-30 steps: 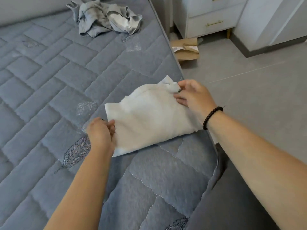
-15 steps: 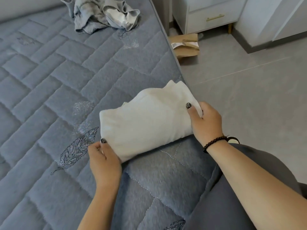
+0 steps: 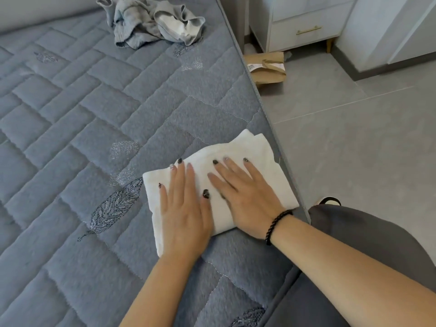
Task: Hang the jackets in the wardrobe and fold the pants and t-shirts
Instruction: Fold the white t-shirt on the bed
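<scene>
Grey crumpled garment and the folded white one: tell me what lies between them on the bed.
In the head view, nothing lies between the grey crumpled garment and the folded white garment: only bare quilted mattress, stitched with leaf motifs.

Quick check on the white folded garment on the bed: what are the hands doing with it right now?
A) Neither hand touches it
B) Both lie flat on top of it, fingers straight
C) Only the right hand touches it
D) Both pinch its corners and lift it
B: the left hand and right hand both rest flat on the white garment, fingers straight, pressing it onto the bed.
</scene>
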A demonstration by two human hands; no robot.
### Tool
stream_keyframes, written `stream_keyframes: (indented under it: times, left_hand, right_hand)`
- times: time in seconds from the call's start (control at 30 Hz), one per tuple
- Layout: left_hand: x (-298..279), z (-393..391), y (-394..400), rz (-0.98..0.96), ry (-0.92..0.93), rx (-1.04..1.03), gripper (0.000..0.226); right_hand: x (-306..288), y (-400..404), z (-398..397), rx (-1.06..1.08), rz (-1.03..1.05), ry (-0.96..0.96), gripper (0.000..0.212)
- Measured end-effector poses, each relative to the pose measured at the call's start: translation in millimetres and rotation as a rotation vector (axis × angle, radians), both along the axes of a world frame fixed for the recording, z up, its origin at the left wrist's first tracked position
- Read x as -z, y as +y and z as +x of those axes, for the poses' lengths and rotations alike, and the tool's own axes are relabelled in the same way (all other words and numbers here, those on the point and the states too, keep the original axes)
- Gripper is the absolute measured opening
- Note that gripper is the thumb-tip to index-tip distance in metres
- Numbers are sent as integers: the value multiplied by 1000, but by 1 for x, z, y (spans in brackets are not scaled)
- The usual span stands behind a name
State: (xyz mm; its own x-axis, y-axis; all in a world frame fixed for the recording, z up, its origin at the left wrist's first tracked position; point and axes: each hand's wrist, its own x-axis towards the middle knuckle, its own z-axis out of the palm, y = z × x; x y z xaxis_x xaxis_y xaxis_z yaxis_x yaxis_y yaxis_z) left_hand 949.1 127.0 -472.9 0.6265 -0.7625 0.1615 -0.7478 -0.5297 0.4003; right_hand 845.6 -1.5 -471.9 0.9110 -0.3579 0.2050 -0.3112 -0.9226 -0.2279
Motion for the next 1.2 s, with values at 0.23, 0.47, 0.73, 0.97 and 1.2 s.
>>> stream_keyframes:
  times: [0.23, 0.47, 0.73, 0.97, 1.2]
  left_hand:
    - [35, 9, -6, 306, -126, -62, 65]
    - [35, 5, -7, 238, -45, -404, 81]
    - [15, 2, 3, -28, 208, -601, 94]
    - [-12, 24, 29, -196, 897, -677, 40]
    - [-48, -19, 47, -353, 1314, -465, 21]
  right_hand:
    - [22, -11, 6, 74, 85, 252, 71]
    - [21, -18, 11, 334, 256, 222, 79]
    - [8, -6, -8, 565, 495, -22, 80]
    - [-25, -37, -26, 859, 1382, -38, 49]
    - [-69, -37, -84, 694, 1694, 30, 43]
